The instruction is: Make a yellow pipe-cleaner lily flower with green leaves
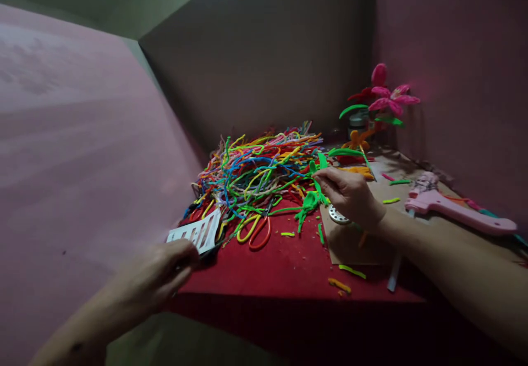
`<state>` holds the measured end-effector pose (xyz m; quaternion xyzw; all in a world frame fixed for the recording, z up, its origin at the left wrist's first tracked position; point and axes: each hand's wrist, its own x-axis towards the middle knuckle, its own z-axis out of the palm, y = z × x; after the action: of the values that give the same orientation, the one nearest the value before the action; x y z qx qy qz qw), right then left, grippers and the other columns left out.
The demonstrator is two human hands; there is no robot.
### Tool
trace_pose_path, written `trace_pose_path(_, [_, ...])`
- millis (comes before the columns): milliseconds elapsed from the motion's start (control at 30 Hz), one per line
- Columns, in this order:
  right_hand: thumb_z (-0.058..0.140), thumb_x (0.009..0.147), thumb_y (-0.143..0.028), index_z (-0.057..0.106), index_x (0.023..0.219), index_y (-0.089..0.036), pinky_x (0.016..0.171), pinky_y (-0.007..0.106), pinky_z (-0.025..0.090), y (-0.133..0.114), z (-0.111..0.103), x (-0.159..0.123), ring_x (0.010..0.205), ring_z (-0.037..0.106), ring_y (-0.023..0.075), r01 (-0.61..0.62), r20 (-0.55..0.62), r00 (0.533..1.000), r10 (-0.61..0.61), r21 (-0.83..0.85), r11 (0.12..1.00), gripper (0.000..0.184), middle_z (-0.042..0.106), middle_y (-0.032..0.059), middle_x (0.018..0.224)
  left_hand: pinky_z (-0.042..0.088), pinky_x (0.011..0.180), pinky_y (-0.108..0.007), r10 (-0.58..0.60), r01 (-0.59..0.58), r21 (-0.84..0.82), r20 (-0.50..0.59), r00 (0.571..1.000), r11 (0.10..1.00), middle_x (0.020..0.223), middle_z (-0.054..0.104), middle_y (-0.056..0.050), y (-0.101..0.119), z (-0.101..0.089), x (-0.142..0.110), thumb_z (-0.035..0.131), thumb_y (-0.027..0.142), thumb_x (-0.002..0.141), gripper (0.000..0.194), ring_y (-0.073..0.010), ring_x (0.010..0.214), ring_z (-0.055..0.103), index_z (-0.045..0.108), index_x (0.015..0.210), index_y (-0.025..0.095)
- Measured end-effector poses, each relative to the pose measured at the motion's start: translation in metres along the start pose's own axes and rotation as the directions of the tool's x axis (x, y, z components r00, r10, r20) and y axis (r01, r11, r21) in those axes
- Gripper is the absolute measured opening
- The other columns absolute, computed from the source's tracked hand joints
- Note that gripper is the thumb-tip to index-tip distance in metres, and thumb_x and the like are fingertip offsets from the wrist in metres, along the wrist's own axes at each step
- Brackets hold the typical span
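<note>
My right hand (pixel 348 193) is pinched, thumb and finger together, on a green pipe cleaner (pixel 322 161) over the table. Just below it lies a bunch of twisted green pipe cleaners (pixel 308 205). A silver disc with holes (pixel 337 215) shows partly under my wrist. At the table's front left edge, my left hand (pixel 171 267) is curled closed and slightly blurred. It overlaps the lower edge of a white slotted card (pixel 202 233); what its fingers hold, if anything, is hidden. Scissors with a yellow and a red handle loop (pixel 260 234) lie to its right.
A large heap of coloured pipe cleaners (pixel 259 168) covers the back of the red table (pixel 264 270). At right are a brown board (pixel 350 248), a pink glue gun (pixel 462 212) with a glue stick, and pink fuzzy flowers (pixel 394 99). Cut scraps lie around. Walls stand close.
</note>
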<state>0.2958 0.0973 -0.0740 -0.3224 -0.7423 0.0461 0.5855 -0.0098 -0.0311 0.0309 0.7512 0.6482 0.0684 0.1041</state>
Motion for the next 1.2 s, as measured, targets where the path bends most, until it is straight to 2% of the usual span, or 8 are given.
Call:
trace_pose_path(100, [0.054, 0.080, -0.027, 0.064, 0.076, -0.014, 0.047, 0.022, 0.035, -0.006, 0.000, 0.002, 0.047, 0.046, 0.0092, -0.314, 0.177, 0.945, 0.273, 0.276, 0.908, 0.016, 0.053, -0.0011, 0.054, 0.040, 0.062, -0.023, 0.073, -0.060, -0.155, 0.075, 0.995, 0.986, 0.070, 0.059, -0.002, 0.021, 0.015, 0.012, 0.046, 0.031, 0.079, 0.021, -0.0144, 0.066, 0.051, 0.062, 0.073, 0.018])
trace_pose_path(200, [0.060, 0.074, -0.029, 0.065, 0.088, -0.013, 0.041, 0.020, 0.034, -0.009, 0.000, 0.006, 0.045, 0.049, 0.0079, -0.660, 0.549, 0.744, 0.382, 0.514, 0.548, 0.022, 0.060, 0.0006, 0.061, 0.035, 0.054, -0.020, 0.091, -0.068, -0.347, 0.053, 0.994, 0.935, 0.065, 0.053, 0.001, 0.047, 0.037, 0.035, 0.047, 0.032, 0.080, 0.021, -0.0102, 0.058, 0.044, 0.060, 0.075, 0.016])
trace_pose_path(267, [0.067, 0.067, -0.026, 0.064, 0.095, -0.014, 0.041, 0.019, 0.036, -0.007, -0.001, 0.009, 0.046, 0.051, 0.0068, -0.733, 0.650, 0.680, 0.340, 0.591, 0.337, 0.031, 0.064, 0.0022, 0.069, 0.031, 0.048, -0.019, 0.112, -0.059, -0.461, 0.088, 0.990, 0.885, 0.058, 0.047, 0.003, 0.062, 0.050, 0.053, 0.048, 0.033, 0.079, 0.021, -0.0082, 0.051, 0.038, 0.058, 0.073, 0.015])
trace_pose_path(367, [0.070, 0.064, -0.024, 0.067, 0.090, -0.013, 0.044, 0.018, 0.038, 0.000, -0.002, 0.011, 0.047, 0.052, 0.0058, -0.725, 0.654, 0.682, 0.327, 0.665, 0.181, 0.029, 0.064, 0.0015, 0.066, 0.027, 0.045, -0.019, 0.164, -0.093, -0.553, 0.080, 0.983, 0.828, 0.055, 0.043, 0.004, 0.077, 0.063, 0.076, 0.050, 0.031, 0.077, 0.019, -0.0075, 0.048, 0.034, 0.057, 0.072, 0.015])
trace_pose_path(500, [0.071, 0.066, -0.025, 0.069, 0.076, -0.011, 0.044, 0.018, 0.037, 0.008, -0.004, 0.014, 0.044, 0.052, 0.0054, -0.681, 0.581, 0.711, 0.396, 0.709, 0.184, 0.018, 0.062, 0.0005, 0.056, 0.025, 0.045, -0.019, 0.213, -0.110, -0.620, 0.094, 0.973, 0.777, 0.055, 0.043, 0.005, 0.088, 0.069, 0.096, 0.054, 0.029, 0.075, 0.017, -0.0070, 0.049, 0.033, 0.058, 0.069, 0.014])
trace_pose_path(667, [0.073, 0.063, -0.028, 0.068, 0.068, -0.013, 0.043, 0.018, 0.034, 0.013, -0.006, 0.016, 0.043, 0.051, 0.0056, -0.675, 0.558, 0.696, 0.451, 0.723, 0.148, 0.017, 0.061, -0.0003, 0.054, 0.031, 0.051, -0.019, 0.263, -0.118, -0.721, 0.093, 0.960, 0.683, 0.060, 0.047, 0.004, 0.096, 0.072, 0.114, 0.058, 0.033, 0.074, 0.020, -0.0072, 0.054, 0.038, 0.060, 0.075, 0.014])
trace_pose_path(833, [0.074, 0.063, -0.029, 0.069, 0.067, -0.013, 0.043, 0.019, 0.029, 0.013, -0.004, 0.014, 0.042, 0.045, 0.0042, -0.687, 0.533, 0.686, 0.495, 0.699, 0.199, 0.018, 0.056, -0.0019, 0.050, 0.031, 0.050, -0.018, 0.210, -0.096, -0.816, 0.031, 0.977, 0.570, 0.067, 0.054, 0.002, 0.107, 0.079, 0.134, 0.066, 0.036, 0.069, 0.025, -0.0059, 0.053, 0.041, 0.062, 0.083, 0.015])
trace_pose_path(1200, [0.072, 0.062, -0.025, 0.071, 0.070, -0.011, 0.045, 0.021, 0.026, 0.012, 0.000, 0.012, 0.045, 0.041, 0.0047, -0.664, 0.508, 0.730, 0.456, 0.684, 0.301, 0.016, 0.058, -0.0006, 0.056, 0.017, 0.039, -0.018, 0.221, -0.054, -0.880, 0.058, 0.974, 0.471, 0.045, 0.035, 0.008, 0.110, 0.090, 0.146, 0.062, 0.034, 0.072, 0.025, -0.0026, 0.039, 0.024, 0.051, 0.061, 0.014])
